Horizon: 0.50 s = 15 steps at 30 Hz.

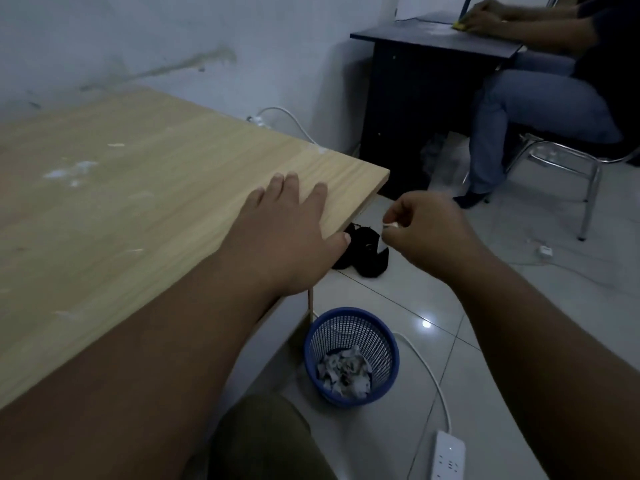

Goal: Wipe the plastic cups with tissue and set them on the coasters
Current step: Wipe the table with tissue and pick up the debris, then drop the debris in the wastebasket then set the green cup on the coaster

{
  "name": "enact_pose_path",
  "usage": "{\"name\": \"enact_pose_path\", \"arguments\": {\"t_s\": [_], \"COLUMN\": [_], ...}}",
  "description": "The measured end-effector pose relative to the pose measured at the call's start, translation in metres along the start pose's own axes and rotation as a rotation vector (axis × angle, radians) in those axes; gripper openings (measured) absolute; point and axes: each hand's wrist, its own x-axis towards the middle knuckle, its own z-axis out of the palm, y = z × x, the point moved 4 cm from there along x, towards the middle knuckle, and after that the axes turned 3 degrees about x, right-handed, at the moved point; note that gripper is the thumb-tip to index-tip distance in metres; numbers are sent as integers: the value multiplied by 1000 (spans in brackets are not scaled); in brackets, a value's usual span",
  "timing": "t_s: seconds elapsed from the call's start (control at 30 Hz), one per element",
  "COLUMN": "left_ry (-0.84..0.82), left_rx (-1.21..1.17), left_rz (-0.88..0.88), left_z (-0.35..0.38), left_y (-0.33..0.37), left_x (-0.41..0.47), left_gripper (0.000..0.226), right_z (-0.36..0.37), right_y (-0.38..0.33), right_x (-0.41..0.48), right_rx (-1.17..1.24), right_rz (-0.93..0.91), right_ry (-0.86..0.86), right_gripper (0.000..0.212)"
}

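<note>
Wooden table (138,209); white flecks (69,173), left hand (287,237) flat on top

A tiny white scrap of tissue (389,225) is pinched between the thumb and fingertips of the right hand (426,230), just right of the table (138,202) edge. Crumpled grey-white used tissue (344,374) lies in the blue mesh basket (384,341) on the near floor.

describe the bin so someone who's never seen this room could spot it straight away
Find the light wooden table; on the pale tiled floor just below its near right edge stands the waste basket. It is small, round, blue plastic mesh with crumpled white tissue inside, unlike the flat white power strip lying nearer on its right.
</note>
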Motion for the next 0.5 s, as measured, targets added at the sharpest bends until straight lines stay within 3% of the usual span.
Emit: {"name": "enact_pose_path", "arguments": {"t_s": [0.13,0.27,0.37,0.5], "left_ry": [32,47,105,297], "left_rx": [-16,-53,-162,-445], "left_rz": [11,14,-4,-117], "left_z": [0,-1,-7,-22], "left_y": [-2,-1,-1,-12], "left_x": [4,7,6,-9], "left_gripper": [81,77,61,37], "right_z": [12,3,-3,-3], "right_y": [14,-9,-38,-77], "right_x": [-6,0,6,12], "right_rx": [-45,60,39,44], "right_rz": [16,-43,-142,-223], "right_ry": [-13,168,256,206], "right_gripper": [12,17,21,24]}}
